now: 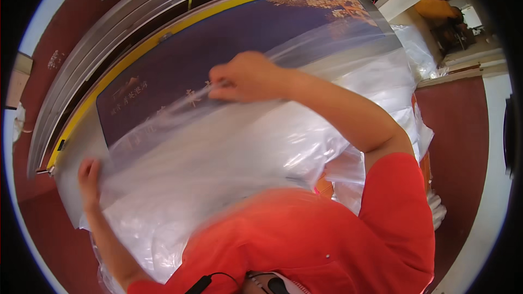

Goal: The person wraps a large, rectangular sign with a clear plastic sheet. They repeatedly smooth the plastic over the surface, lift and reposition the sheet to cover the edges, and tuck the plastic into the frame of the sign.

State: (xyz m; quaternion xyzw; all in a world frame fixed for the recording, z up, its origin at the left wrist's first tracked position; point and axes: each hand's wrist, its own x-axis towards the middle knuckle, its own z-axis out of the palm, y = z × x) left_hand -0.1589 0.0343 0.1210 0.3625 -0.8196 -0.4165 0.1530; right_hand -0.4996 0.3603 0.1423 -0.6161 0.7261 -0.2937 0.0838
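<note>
While I watch from the head view, the right hand (242,79) is raised over the middle of a dark blue panel (180,49), its curled fingers pinching an edge of a clear plastic sheet (234,139). From that grip the sheet stretches off to both sides, lying across the near part of the panel, whose far part shows bare. My left hand (89,173) is near the panel's near left corner, above a grey board (81,136); its fingers look bent, but blur means I cannot tell whether they hold any plastic. Gold lettering (131,98) runs along the panel's left portion, and a gold tree print (340,8) fills its far right corner. Beyond the panel I see a yellow strip (229,3) and, past that, silver metal rails (76,76). Crumpled plastic gathers toward the near side, close to the red shirt (305,239).
</note>
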